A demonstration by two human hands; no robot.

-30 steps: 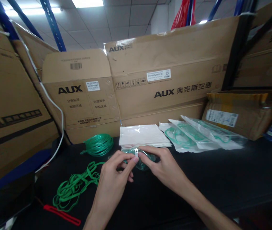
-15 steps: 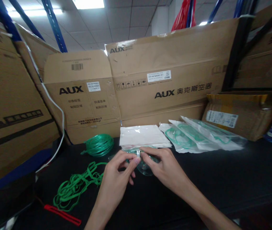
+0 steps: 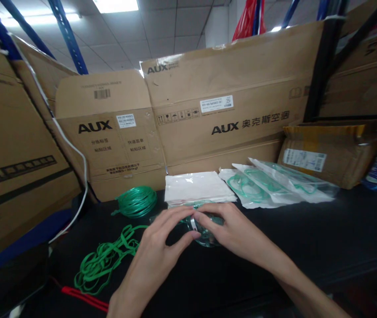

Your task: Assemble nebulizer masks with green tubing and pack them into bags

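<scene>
Left hand [image 3: 160,240] has opened, thumb lower now, apart from fingers, with white strip [image 3: 193,224] between; right hand [image 3: 234,227] pinches clear green plastic piece [image 3: 205,240] beside strip, over black counter [image 3: 291,251]; green band [image 3: 105,251] lies left; green coil [image 3: 137,202], white stack [image 3: 198,187] behind; cardboard [image 3: 188,145] farthest.

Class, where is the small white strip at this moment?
In the head view, the small white strip is in the lower middle, between the left hand and the right hand, in front of the white stack.
</scene>
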